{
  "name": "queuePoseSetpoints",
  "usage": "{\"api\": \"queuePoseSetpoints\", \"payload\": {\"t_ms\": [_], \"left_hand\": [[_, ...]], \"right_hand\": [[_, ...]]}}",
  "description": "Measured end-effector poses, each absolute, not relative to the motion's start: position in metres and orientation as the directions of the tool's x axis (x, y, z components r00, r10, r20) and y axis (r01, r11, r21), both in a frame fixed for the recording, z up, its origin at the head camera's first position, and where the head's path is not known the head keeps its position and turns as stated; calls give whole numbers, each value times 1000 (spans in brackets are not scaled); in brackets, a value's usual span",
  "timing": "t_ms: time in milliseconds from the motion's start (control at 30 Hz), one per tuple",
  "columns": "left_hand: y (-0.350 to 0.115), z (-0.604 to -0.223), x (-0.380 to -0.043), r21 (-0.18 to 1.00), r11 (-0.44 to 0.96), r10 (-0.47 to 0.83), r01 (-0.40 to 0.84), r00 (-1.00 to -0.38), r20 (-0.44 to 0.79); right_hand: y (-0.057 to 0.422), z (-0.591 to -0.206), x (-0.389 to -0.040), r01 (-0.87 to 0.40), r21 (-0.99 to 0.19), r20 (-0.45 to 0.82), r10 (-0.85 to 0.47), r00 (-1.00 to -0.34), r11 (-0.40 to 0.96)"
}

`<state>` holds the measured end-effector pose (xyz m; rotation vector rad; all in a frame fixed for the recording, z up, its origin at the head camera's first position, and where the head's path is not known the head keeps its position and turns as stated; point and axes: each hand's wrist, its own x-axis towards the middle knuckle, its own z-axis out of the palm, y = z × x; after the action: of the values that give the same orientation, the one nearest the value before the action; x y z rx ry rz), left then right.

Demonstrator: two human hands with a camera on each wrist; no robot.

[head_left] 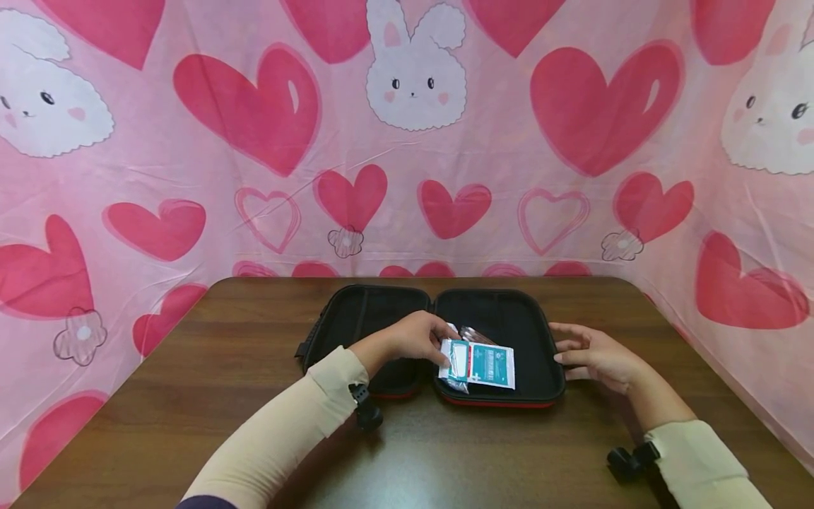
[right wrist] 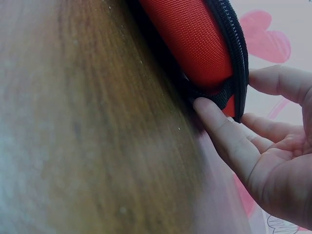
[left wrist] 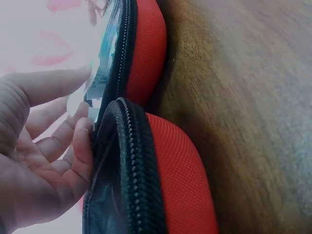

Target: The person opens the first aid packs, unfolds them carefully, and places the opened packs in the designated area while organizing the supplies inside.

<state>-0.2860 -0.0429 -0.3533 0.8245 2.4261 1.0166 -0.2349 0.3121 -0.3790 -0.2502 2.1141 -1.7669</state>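
An unfolded black zip case (head_left: 534,382) with a red outer shell lies on the table, both halves facing up. Its right half holds flat teal-and-white sachets (head_left: 492,366) and a clear bag of brown-tipped sticks (head_left: 477,336). My left hand (head_left: 413,336) reaches over the case's middle and pinches the left teal-and-white sachet at its left edge; some fingertips are hidden behind it. At the case's right side, my right hand (head_left: 600,357) touches the rim with extended fingers. In the right wrist view, its thumb (right wrist: 214,114) lies by a short black strap (right wrist: 222,95) on the red shell.
The wooden table (head_left: 210,382) runs out around the case. Behind and beside it hangs a pink cloth (head_left: 394,155) with hearts and rabbits. A black strap (head_left: 305,348) sticks out from the case's left side.
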Motion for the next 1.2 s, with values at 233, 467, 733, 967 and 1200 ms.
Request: {"api": "queuePoseSetpoints", "payload": {"t_ms": [233, 467, 733, 967, 1200], "left_hand": [[-49, -354, -287, 897, 421, 587, 134, -795, -157], [-59, -355, -289, 942, 332, 554, 44, -817, -157], [-79, -349, -294, 956, 291, 521, 39, -844, -124], [-104, -344, -298, 968, 248, 468, 30, -879, -92], [-128, -342, -304, 971, 236, 379, 37, -923, -57]], "right_hand": [[313, -379, -235, 94, -978, -160, -380, -911, 185], [313, -379, -235, 95, -980, -157, -384, -910, 176], [314, -379, -235, 91, -981, -152, -391, -908, 171], [314, -379, -234, 84, -982, -147, -397, -906, 171], [314, -379, -234, 74, -983, -138, -417, -898, 167]]}}
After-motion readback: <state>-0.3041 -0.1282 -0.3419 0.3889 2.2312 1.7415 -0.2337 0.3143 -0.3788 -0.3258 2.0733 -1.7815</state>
